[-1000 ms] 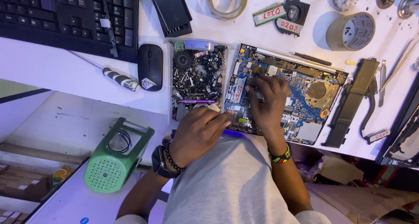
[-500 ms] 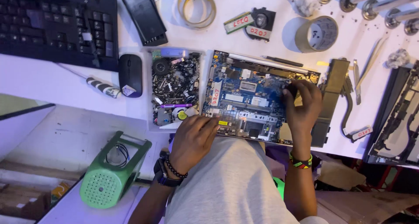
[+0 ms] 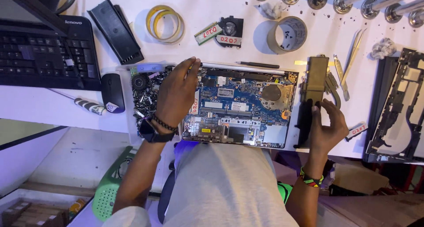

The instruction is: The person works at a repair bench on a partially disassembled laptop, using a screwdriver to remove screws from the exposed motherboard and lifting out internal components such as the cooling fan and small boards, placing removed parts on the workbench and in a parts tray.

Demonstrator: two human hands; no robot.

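Note:
An opened laptop base [image 3: 240,105] with its blue circuit board exposed lies on the white table in front of me. My left hand [image 3: 176,94] rests palm down on the base's left edge, fingers spread toward the far left corner, beside a clear tray of screws and small parts [image 3: 142,92]. My right hand [image 3: 327,126] is to the right of the base, with its fingertips touching a long black battery-like part [image 3: 314,79] that lies along the laptop's right side. I see nothing gripped in either hand.
A black mouse [image 3: 112,92], a keyboard [image 3: 44,54] and a striped screwdriver [image 3: 89,106] lie at the left. Tape rolls [image 3: 165,23] [image 3: 287,32], a small fan [image 3: 230,30], tweezers [image 3: 349,59] and a black laptop frame [image 3: 397,107] surround the work. A green perforated object [image 3: 110,191] sits below the table edge.
My right hand left the circuit board and moved right to the black part. My left hand moved from the base's near edge up to its left edge.

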